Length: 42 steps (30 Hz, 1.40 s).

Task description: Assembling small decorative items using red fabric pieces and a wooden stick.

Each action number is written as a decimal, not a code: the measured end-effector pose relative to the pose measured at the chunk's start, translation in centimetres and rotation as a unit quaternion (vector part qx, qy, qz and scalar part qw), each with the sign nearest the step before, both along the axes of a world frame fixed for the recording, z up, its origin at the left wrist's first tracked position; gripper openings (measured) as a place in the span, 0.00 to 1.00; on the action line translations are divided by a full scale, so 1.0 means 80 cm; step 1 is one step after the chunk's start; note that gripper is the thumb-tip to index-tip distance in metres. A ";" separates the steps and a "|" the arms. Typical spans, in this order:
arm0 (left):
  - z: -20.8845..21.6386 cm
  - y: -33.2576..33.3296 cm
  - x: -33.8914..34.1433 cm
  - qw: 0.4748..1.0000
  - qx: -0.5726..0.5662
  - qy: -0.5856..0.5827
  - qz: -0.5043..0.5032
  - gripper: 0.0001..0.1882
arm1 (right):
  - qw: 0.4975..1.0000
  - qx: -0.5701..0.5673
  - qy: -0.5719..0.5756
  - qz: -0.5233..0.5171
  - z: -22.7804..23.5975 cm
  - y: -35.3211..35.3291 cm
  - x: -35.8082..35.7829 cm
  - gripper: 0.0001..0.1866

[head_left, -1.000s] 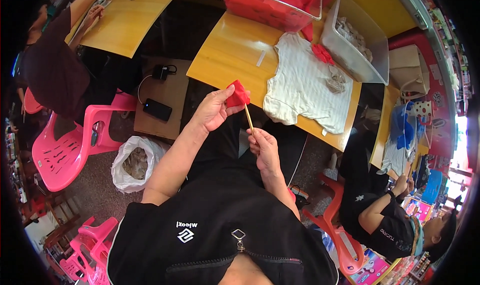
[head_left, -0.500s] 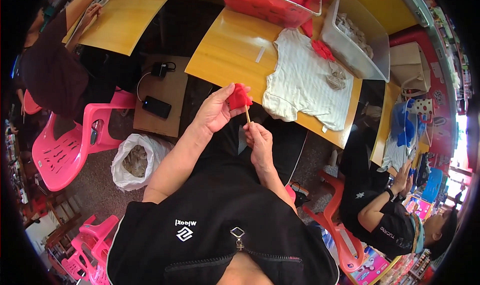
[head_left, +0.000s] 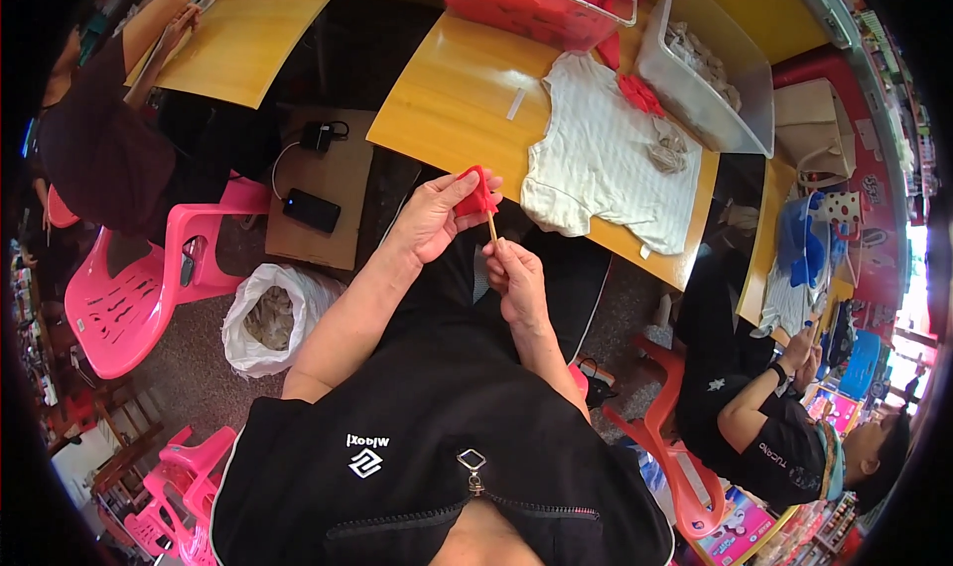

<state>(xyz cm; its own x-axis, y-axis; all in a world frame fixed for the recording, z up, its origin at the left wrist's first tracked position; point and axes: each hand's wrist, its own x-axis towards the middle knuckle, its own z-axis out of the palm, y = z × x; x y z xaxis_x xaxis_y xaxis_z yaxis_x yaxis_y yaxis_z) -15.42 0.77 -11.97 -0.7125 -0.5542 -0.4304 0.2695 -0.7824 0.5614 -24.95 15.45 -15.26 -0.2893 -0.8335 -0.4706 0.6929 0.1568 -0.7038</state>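
My left hand (head_left: 434, 218) is closed on a small piece of red cloth (head_left: 474, 197), which folds over between the thumb and fingers. From below, a thin wooden stick (head_left: 492, 227) reaches up to the cloth's lower right edge; its tip is hidden there. My right hand (head_left: 516, 276) pinches the stick's lower part between thumb and fingertips. Both hands are above my lap, just off the near edge of the yellow table (head_left: 437, 99). A white cloth garment (head_left: 606, 164) lies spread on that table, with a red piece (head_left: 638, 94) and a greyish-beige piece (head_left: 668, 153) on it.
At the table's far side stand a clear bin (head_left: 526, 15) of red pieces and another bin (head_left: 650, 65) of greyish pieces. A white sack (head_left: 238, 338) and a pink chair (head_left: 124, 303) are at left. One person sits at left, another (head_left: 754, 417) at right.
The red cloth has changed shape: its top now shows a raised, looped edge, and less of it lies flat. My hands have barely moved. The person at right has lowered their hands.
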 end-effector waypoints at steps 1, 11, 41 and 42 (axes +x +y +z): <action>-0.001 -0.001 0.000 1.000 0.000 0.000 0.000 0.16 | 0.999 -0.015 -0.043 0.000 0.000 0.001 0.000 0.13; -0.015 -0.003 0.003 0.994 0.096 0.049 0.020 0.16 | 0.998 0.012 0.064 0.017 -0.003 -0.008 -0.002 0.15; 0.018 -0.014 0.005 1.000 0.015 -0.017 -0.019 0.13 | 0.786 0.070 0.614 -0.013 0.059 0.018 -0.044 0.10; 0.018 -0.010 0.003 1.000 0.015 -0.016 -0.018 0.13 | 0.786 0.069 0.614 -0.012 0.058 0.017 -0.044 0.10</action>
